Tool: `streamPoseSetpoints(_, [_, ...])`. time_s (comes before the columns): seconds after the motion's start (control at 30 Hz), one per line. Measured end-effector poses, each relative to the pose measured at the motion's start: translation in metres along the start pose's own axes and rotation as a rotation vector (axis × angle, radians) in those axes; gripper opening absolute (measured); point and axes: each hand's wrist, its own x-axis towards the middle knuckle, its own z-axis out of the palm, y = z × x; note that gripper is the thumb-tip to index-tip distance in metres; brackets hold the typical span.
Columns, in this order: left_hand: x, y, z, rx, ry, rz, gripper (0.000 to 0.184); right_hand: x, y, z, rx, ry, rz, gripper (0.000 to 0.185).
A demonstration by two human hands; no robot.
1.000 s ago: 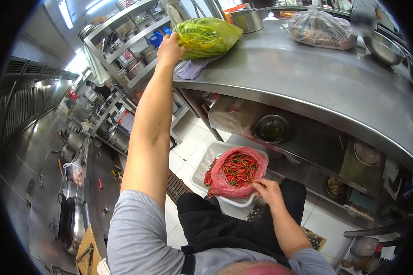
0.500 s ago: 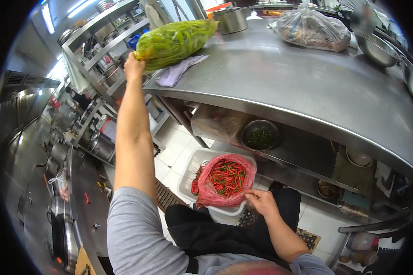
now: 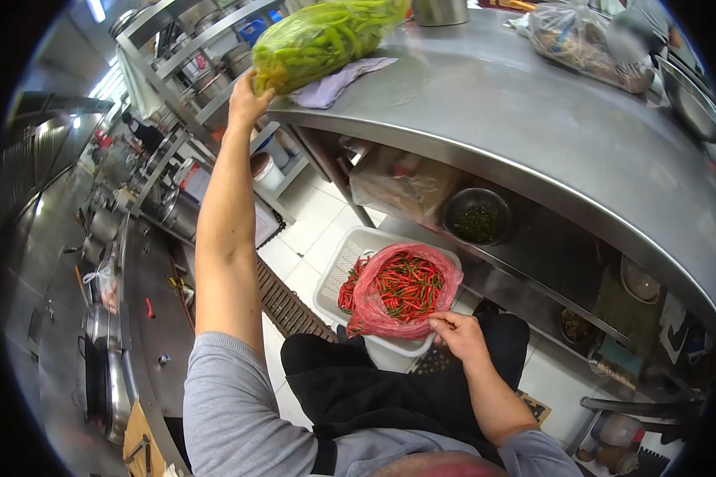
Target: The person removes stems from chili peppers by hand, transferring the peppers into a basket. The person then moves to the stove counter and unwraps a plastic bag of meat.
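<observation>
My left hand (image 3: 249, 103), arm stretched far forward, is closed on the near end of a clear plastic bag of long green peppers (image 3: 322, 46) at the counter's left corner. Part of a folded lilac cloth (image 3: 338, 86) shows beneath that bag. Down by my knees, my right hand (image 3: 461, 337) pinches the rim of an open pink plastic bag (image 3: 364, 312) full of red chillies (image 3: 410, 286). This bag rests in a white perforated basket (image 3: 338, 266), and more loose chillies (image 3: 348, 288) lie beside it.
The steel counter (image 3: 485, 87) carries a tied bag of food (image 3: 589, 44) and metal bowls (image 3: 692, 99). On its lower shelf stands a bowl of chopped greens (image 3: 477, 219). A stove area (image 3: 95, 350) lies left. A person (image 3: 143, 133) stands farther back.
My view has shifted, so the counter and the pepper bag sit higher and further right. Both hands keep their holds on the two bags.
</observation>
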Motion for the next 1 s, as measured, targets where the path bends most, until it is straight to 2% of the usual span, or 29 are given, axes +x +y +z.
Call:
streamPoseSetpoints(0.07, [-0.011, 0.005, -0.012, -0.075, 0.156, -0.014, 0.059, 0.0, -0.007, 0.004, 0.003, 0.013, 0.028, 0.024])
streamPoseSetpoints(0.1, [-0.027, 0.014, -0.021, -0.208, 0.201, -0.044, 0.053, 0.0, -0.012, 0.006, 0.0, 0.013, 0.043, 0.024])
streamPoseSetpoints(0.13, [-0.046, 0.019, -0.024, -0.218, 0.263, -0.002, 0.044, 0.001, -0.011, 0.007, 0.006, 0.006, 0.032, 0.024])
streamPoseSetpoints(0.17, [-0.075, 0.035, -0.033, -0.393, 0.284, -0.029, 0.032, 0.002, -0.008, 0.008, 0.012, 0.003, 0.012, 0.024])
streamPoseSetpoints(0.2, [-0.107, 0.036, -0.031, -0.45, 0.315, 0.05, 0.024, 0.003, -0.004, 0.009, 0.022, 0.003, -0.005, 0.023])
streamPoseSetpoints(0.23, [-0.151, 0.03, -0.023, -0.699, 0.112, -0.143, 0.018, 0.004, 0.0, 0.011, 0.056, -0.01, 0.014, 0.023])
streamPoseSetpoints(0.3, [-0.246, 0.057, -0.02, -0.876, -0.165, -0.319, 0.015, 0.006, 0.0, 0.016, 0.034, -0.011, 0.013, 0.022])
streamPoseSetpoints(0.33, [-0.298, 0.047, 0.001, -0.822, -0.433, -0.426, 0.021, 0.007, 0.003, 0.017, 0.011, -0.009, 0.009, 0.022])
streamPoseSetpoints(0.37, [-0.351, 0.025, 0.036, -0.546, -0.741, -0.212, 0.032, 0.007, 0.003, 0.018, -0.038, -0.008, -0.004, 0.021])
streamPoseSetpoints(0.4, [-0.369, 0.04, 0.022, -0.393, -1.146, -0.089, 0.038, 0.007, -0.002, 0.019, -0.143, -0.014, 0.002, 0.022])
streamPoseSetpoints(0.47, [-0.405, 0.039, 0.044, -0.353, -1.068, -0.077, 0.034, 0.011, 0.011, 0.016, -0.36, -0.006, -0.011, 0.025])
streamPoseSetpoints(0.5, [-0.415, 0.051, 0.044, -0.526, -0.796, -0.31, 0.031, 0.013, 0.021, 0.015, -0.429, 0.004, -0.059, 0.026])
streamPoseSetpoints(0.53, [-0.411, 0.06, 0.045, -0.537, -0.67, -0.373, 0.027, 0.014, 0.02, 0.013, -0.496, 0.008, -0.02, 0.026])
streamPoseSetpoints(0.57, [-0.414, 0.059, 0.056, -0.592, -0.55, -0.364, 0.024, 0.017, 0.027, 0.009, -0.611, 0.03, -0.123, 0.026])
streamPoseSetpoints(0.6, [-0.418, 0.058, 0.065, -0.617, -0.503, -0.31, 0.023, 0.019, 0.02, 0.007, -0.583, 0.015, -0.023, 0.024])
streamPoseSetpoints(0.63, [-0.414, 0.061, 0.064, -0.689, -0.577, -0.346, 0.025, 0.022, 0.008, 0.006, -0.591, 0.016, -0.008, 0.021])
streamPoseSetpoints(0.67, [-0.408, 0.06, 0.064, -0.605, -0.74, -0.252, 0.027, 0.027, 0.006, 0.001, -0.646, 0.027, 0.006, 0.02])
streamPoseSetpoints(0.73, [-0.404, 0.062, 0.064, -0.667, -0.676, -0.171, 0.025, 0.044, 0.006, -0.012, -0.807, 0.011, -0.103, 0.021])
streamPoseSetpoints(0.8, [-0.392, 0.062, 0.058, -0.784, -0.562, -0.228, 0.024, 0.068, -0.005, -0.012, -0.823, 0.031, -0.019, 0.02])
streamPoseSetpoints(0.87, [-0.385, 0.059, 0.05, -0.787, -0.544, -0.276, 0.024, 0.092, -0.012, -0.002, -1.034, -0.002, -0.204, 0.019])
streamPoseSetpoints(0.93, [-0.389, 0.057, 0.049, -0.791, -0.516, -0.3, 0.024, 0.115, -0.002, 0.011, -1.067, -0.065, -0.202, 0.021])
streamPoseSetpoints(1.0, [-0.391, 0.053, 0.048, -0.731, -0.525, -0.266, 0.024, 0.138, 0.016, 0.025, -1.135, -0.122, -0.353, 0.022])
